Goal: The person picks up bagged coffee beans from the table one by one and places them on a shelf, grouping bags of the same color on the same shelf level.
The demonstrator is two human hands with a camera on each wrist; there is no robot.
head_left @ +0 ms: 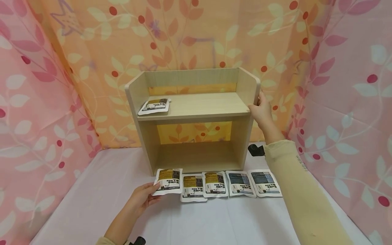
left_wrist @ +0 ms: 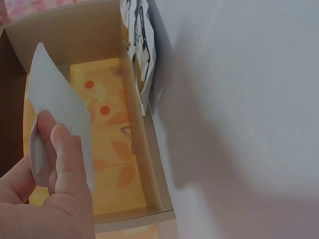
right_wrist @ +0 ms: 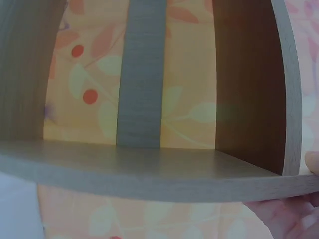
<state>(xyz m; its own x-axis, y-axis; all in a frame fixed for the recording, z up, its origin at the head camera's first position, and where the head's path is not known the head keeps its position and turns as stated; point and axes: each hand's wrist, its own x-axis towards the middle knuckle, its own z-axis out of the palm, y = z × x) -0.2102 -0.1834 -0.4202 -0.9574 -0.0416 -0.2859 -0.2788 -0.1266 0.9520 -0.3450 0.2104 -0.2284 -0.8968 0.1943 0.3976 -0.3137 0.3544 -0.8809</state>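
My left hand (head_left: 141,199) pinches a flat white-edged pouch (head_left: 168,181) with a gold and dark printed label, raised in front of the wooden shelf's lower left corner. In the left wrist view its plain white back (left_wrist: 60,109) shows between thumb and fingers. My right hand (head_left: 262,110) grips the right side panel of the two-tier wooden shelf (head_left: 196,117), thumb at the front edge by the upper board. A similar gold-labelled pouch (head_left: 155,106) lies at the left end of the upper board.
Several more pouches stand in a row along the shelf's front base: gold-labelled ones (head_left: 215,184) at left, blue-labelled ones (head_left: 241,183) at right. A small black object (head_left: 256,150) sits right of the shelf. Floral curtains (head_left: 196,37) enclose the white-covered table (head_left: 214,221).
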